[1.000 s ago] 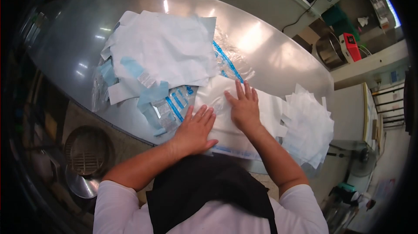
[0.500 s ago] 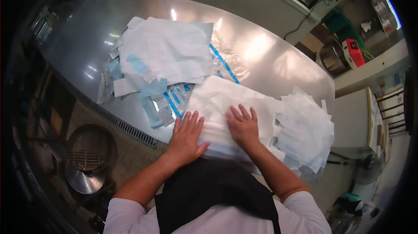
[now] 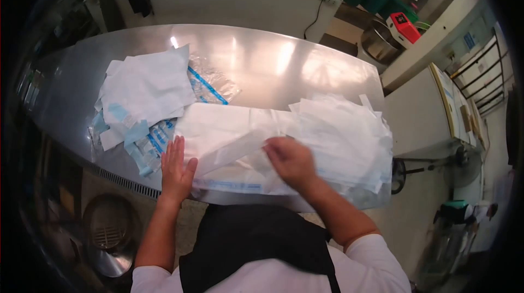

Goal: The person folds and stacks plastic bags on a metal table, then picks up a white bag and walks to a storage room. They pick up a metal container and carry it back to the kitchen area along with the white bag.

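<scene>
On the metal table lies a white sheet with faint blue print along its near edge. My left hand rests flat on the sheet's left edge, fingers stretched. Fingers pinched, my right hand holds a lifted, folded-over edge of a thin translucent sheet above the white one. A pile of white sheets lies to the right of my right hand. Left of the white sheet, another stack of white sheets rests partly on clear plastic with blue stripes.
A metal bowl and a red device stand beyond the table's far right. A pale cabinet and a fan are on the right. A round grate sits below left.
My right hand has gone from flat with spread fingers to pinching and lifting a thin sheet's edge. My left hand still lies flat at the sheet's left edge. The whole view has shifted.
</scene>
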{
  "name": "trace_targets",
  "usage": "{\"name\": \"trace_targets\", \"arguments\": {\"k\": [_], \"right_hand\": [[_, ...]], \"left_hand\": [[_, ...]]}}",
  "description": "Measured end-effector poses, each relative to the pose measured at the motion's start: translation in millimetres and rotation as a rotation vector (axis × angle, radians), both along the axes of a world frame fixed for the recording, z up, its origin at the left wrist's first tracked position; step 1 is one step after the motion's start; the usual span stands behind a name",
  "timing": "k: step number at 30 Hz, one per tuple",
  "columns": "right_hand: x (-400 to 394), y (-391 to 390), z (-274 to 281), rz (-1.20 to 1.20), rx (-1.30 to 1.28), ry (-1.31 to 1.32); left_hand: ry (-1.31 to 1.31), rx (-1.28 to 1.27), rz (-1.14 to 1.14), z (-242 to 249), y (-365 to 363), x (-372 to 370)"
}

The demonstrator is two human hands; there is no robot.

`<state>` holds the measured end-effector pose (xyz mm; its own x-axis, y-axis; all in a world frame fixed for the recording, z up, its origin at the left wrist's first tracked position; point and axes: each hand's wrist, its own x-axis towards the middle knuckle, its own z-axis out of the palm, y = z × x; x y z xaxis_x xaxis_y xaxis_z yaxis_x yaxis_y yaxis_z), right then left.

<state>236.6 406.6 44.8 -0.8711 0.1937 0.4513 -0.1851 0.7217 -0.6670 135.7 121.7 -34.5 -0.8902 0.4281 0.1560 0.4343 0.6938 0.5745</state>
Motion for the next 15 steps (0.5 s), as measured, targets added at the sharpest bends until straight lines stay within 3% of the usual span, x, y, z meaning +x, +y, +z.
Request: {"name": "trace_targets", "arguments": {"k": [4,9,11,15], "right_hand": [[24,75,68,-0.103,-0.262,0.137],[58,154,118,-0.441,0.333,0.375],[68,182,88,-0.459,0.355,0.193],[65,201,-33,-0.429,0.377,-0.114]], "left_hand": [[-0.13,-0.271,-0.048,1,12,-5],[-0.042,-0.362,-0.057,-11,14,1],[-0.038,-0.355,-0.049,-14,13,0],[-0.036,-0.366,-0.023,-6,12,2]]}}
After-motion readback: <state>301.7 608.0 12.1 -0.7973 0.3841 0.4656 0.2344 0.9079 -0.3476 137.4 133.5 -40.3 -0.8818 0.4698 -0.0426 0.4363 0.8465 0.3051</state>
